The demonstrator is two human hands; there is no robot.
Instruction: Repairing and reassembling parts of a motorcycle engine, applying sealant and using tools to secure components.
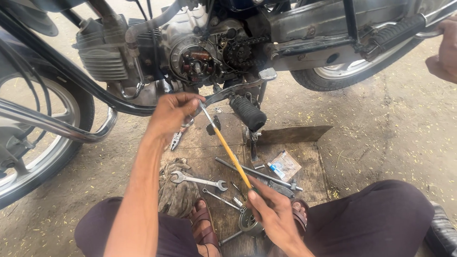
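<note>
Screwdriver [228, 152], yellow-shafted, is gripped closed at its handle by the right hand [273, 214], while the left hand [171, 114] fingers pinch its tip beside the motorcycle engine [195, 62].

Glossy yellow screwdriver shaft [232, 156]; shiny metal spanner [197, 180]; rough, grimy cloth rag [177, 192].

The screwdriver [227, 151] has a yellow shaft cover and a bare silver tip. The spanner [198, 180] is shiny silver. The rag [177, 192] beside it is dull grey-brown and stained. The mat [304, 157] is brown with fine ribbed lines. The foot peg [248, 113] is black with a ridged pattern. The trousers [381, 214] are dark maroon. The floor [395, 133] is grey, flecked with yellow bits.
</note>
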